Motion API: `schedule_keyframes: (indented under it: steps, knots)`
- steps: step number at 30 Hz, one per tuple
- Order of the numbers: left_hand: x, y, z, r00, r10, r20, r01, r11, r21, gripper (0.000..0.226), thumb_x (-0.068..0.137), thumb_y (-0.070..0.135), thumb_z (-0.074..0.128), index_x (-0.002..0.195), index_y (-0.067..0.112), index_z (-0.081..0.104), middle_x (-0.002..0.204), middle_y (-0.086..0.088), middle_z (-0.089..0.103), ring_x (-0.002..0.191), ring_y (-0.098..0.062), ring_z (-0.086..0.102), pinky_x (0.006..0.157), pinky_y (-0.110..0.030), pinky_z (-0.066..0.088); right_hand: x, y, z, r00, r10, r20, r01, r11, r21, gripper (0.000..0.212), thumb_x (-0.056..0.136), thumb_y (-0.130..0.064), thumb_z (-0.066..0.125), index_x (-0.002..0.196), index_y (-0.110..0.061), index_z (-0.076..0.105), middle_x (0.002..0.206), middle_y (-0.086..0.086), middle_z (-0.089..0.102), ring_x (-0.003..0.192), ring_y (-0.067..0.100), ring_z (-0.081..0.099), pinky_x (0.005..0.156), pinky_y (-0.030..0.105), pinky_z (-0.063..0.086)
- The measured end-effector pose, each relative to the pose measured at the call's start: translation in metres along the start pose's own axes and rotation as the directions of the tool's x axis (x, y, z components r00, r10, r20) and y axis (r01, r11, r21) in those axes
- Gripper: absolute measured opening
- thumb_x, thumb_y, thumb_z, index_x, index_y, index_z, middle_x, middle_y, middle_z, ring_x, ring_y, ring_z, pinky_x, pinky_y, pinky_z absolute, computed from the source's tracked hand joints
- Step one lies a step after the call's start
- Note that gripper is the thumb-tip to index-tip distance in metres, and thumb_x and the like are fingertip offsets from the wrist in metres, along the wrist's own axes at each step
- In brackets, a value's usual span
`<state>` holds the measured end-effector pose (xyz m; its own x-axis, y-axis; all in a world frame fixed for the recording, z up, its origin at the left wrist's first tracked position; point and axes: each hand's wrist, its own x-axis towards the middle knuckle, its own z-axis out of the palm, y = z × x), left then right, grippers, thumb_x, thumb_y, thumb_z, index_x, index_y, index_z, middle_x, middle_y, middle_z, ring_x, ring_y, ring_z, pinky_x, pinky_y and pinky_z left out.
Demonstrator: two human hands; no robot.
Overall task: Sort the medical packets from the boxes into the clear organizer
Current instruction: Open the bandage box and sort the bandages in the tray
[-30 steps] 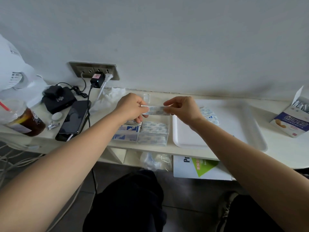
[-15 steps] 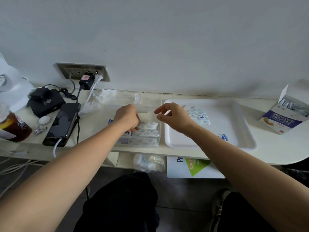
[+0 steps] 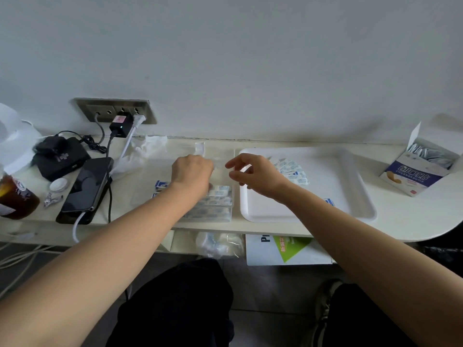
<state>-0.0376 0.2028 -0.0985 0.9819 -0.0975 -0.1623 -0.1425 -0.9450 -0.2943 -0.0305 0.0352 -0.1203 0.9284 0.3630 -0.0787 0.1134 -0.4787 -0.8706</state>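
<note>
Hands apart: left hand (image 3: 193, 171) knuckles-up over the clear organizer (image 3: 220, 217), grip hidden, right hand (image 3: 255, 176) loose and empty, nearer the loose packets (image 3: 292, 171) lying just to its right on the white tray (image 3: 325, 191).

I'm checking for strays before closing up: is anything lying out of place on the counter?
One blue-and-white packet lies alone at the white tray's near edge, apart from the packet pile farther back.

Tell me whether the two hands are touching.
Apart: the head view shows a clear gap between the left hand and the right hand.
</note>
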Motion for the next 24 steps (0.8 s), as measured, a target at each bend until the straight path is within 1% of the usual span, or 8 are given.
schedule_keyframes:
  steps: [2,4,8,11,14,16,19,24]
  knots:
    - [0.000,-0.003,-0.005,0.998,-0.006,-0.070,0.004,1.000,-0.025,0.030,0.089,0.045,0.059,0.102,0.018,0.062,0.100,-0.006,0.063,0.094,-0.026,0.059,0.067,-0.029,0.036,0.000,0.002,-0.014,1.000,0.009,-0.003,-0.009,1.000,0.024,0.018,0.090,-0.017,0.061,0.107,-0.018,0.065,0.094,-0.002,0.065,0.067,0.012,0.061,0.060,0.023,0.049]
    - [0.001,-0.007,-0.009,0.988,-0.044,-0.145,0.035,0.997,-0.068,0.029,0.089,0.045,0.057,0.086,0.016,0.059,0.088,-0.006,0.060,0.080,-0.025,0.052,0.065,-0.029,0.036,0.002,0.010,-0.032,0.997,0.044,-0.058,-0.043,0.999,0.015,0.016,0.090,-0.014,0.060,0.104,-0.017,0.065,0.090,0.000,0.066,0.065,0.013,0.062,0.058,0.026,0.049]
    - [0.007,0.000,-0.019,0.970,-0.081,-0.228,0.033,0.977,-0.209,0.021,0.087,0.029,0.056,0.075,0.012,0.058,0.077,-0.007,0.060,0.072,-0.027,0.050,0.061,-0.029,0.036,0.006,0.043,-0.063,0.975,0.125,-0.186,-0.150,0.981,-0.123,0.014,0.086,-0.008,0.060,0.095,-0.017,0.067,0.079,0.002,0.065,0.064,0.017,0.061,0.061,0.031,0.050]
    - [0.010,0.027,-0.033,0.944,-0.048,-0.326,-0.068,0.939,-0.336,0.020,0.086,0.027,0.054,0.077,0.014,0.066,0.075,-0.005,0.066,0.072,-0.029,0.058,0.058,-0.027,0.039,-0.001,0.068,-0.075,0.960,0.182,-0.212,-0.236,0.934,-0.268,0.017,0.082,-0.007,0.063,0.093,-0.019,0.067,0.084,0.002,0.061,0.074,0.021,0.058,0.068,0.030,0.048]
    - [0.016,0.064,-0.042,0.924,0.051,-0.379,-0.230,0.866,-0.444,0.016,0.086,0.026,0.054,0.083,0.018,0.068,0.083,-0.003,0.069,0.082,-0.029,0.062,0.068,-0.031,0.049,-0.011,0.084,-0.081,0.953,0.201,-0.229,-0.285,0.854,-0.435,0.025,0.076,-0.017,0.071,0.100,-0.020,0.067,0.101,0.005,0.054,0.087,0.022,0.058,0.079,0.032,0.049]
    - [0.023,0.086,-0.038,0.936,0.130,-0.326,-0.286,0.820,-0.495,0.013,0.086,0.024,0.058,0.092,0.019,0.068,0.097,-0.005,0.066,0.092,-0.028,0.061,0.077,-0.031,0.047,-0.016,0.090,-0.081,0.953,0.197,-0.231,-0.291,0.810,-0.510,0.033,0.075,-0.024,0.075,0.106,-0.021,0.065,0.109,0.007,0.050,0.098,0.023,0.054,0.086,0.033,0.047]
    - [0.037,0.110,-0.019,0.955,0.233,-0.185,-0.296,0.808,-0.510,0.032,0.084,0.024,0.064,0.114,0.016,0.063,0.114,-0.011,0.055,0.103,-0.030,0.056,0.084,-0.033,0.045,-0.019,0.095,-0.080,0.960,0.163,-0.230,-0.268,0.782,-0.563,0.039,0.075,-0.033,0.077,0.109,-0.020,0.062,0.113,0.009,0.049,0.109,0.024,0.047,0.087,0.033,0.044]
    - [0.051,0.127,0.011,0.972,0.190,-0.141,-0.236,0.821,-0.520,0.040,0.083,0.018,0.061,0.123,0.011,0.056,0.118,-0.015,0.050,0.111,-0.033,0.050,0.088,-0.038,0.044,-0.019,0.101,-0.088,0.958,0.144,-0.248,-0.250,0.846,-0.472,0.037,0.069,-0.029,0.082,0.099,-0.017,0.063,0.106,0.008,0.054,0.099,0.025,0.053,0.084,0.038,0.047]
